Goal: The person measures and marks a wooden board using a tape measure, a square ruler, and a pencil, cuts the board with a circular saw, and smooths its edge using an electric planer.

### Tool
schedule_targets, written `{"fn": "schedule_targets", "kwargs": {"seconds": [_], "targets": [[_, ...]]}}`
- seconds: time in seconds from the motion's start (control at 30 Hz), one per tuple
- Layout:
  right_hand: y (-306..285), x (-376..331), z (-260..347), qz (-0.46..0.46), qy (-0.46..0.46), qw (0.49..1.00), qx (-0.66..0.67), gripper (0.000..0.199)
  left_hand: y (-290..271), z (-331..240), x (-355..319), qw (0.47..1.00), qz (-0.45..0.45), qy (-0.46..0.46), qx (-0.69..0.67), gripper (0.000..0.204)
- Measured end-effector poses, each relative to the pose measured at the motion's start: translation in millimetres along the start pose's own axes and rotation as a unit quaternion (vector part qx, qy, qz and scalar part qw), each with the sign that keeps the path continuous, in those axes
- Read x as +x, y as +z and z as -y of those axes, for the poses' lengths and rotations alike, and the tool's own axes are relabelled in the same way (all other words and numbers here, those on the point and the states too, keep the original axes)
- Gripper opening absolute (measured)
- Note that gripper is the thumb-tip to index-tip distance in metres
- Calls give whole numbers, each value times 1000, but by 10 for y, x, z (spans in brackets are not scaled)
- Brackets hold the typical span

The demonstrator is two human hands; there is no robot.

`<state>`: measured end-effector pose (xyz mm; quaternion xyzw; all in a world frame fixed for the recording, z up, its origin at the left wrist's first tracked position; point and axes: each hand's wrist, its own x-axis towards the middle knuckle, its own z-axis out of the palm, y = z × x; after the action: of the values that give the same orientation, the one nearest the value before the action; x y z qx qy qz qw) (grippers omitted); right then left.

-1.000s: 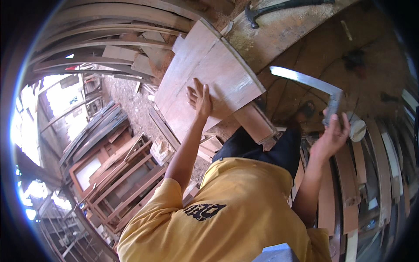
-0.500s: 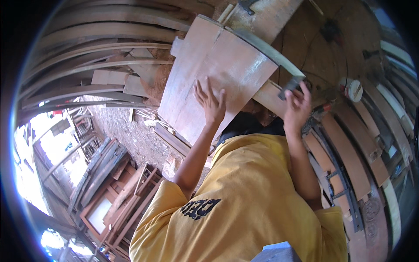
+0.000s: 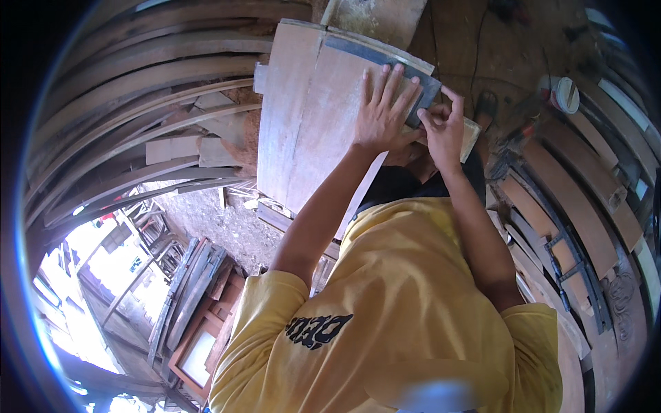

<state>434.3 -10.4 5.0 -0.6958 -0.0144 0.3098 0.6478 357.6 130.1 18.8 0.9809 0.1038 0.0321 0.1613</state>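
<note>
wood board point(image 3: 310, 117) lies under the left hand point(image 3: 383, 113), fingers spread flat, tips on a metal square point(image 3: 385, 58) along its far edge. right hand point(image 3: 444, 127), just beside, pinches the square's near end. bare board stretches left of the fingers.

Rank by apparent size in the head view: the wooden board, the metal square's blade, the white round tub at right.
1. Wooden board, by far the largest.
2. Metal square's blade, a long thin strip across the board, partly under the left hand.
3. White tub, smallest, though it lies farther off.
</note>
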Motion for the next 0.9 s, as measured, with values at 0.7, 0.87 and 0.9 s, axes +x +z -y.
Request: {"fn": "schedule_targets", "kwargs": {"seconds": [0.7,0.87,0.9], "targets": [[-41,68,9,37,-17,998,51,58,1,65,6,999,-15,0,-31,93],[-51,72,34,41,-4,999,33,57,21,82,-7,1000,-13,6,-12,94],[-80,83,22,39,-1,999,31,57,35,75,-11,1000,-10,5,-15,94]]}}
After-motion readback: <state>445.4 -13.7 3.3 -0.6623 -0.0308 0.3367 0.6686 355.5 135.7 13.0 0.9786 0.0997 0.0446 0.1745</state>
